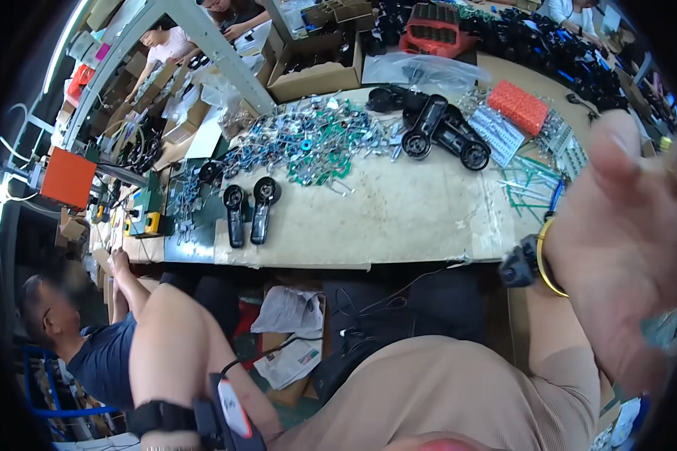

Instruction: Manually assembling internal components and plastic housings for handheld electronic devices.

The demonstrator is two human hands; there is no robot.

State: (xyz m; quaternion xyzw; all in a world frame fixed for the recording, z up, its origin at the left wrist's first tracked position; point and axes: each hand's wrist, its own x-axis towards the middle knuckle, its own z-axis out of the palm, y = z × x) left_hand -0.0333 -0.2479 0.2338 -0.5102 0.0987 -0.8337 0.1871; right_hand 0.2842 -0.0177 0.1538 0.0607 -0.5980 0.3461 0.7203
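My right hand (617,248) is raised very close to the camera at the right, large and partly blurred. Its thumb stands out, apart from the fingers that the picture's rim cuts off; nothing shows in its grasp. A yellow ring band and a small dark camera (516,268) are on that wrist. My left forearm (173,338) bends down at the lower left, wearing a black strap; the left hand is outside the picture. On the table lie two black plastic shells (263,210) with round ends and handles, and a pile of similar black shells (432,128) farther back.
Small wired parts (308,146) are heaped mid-table. Red bubble wrap (517,107), green sticks (530,184) and a cardboard box (316,75) stand around the back. A grey metal post (226,56) rises at the left. A co-worker (98,338) sits to the left.
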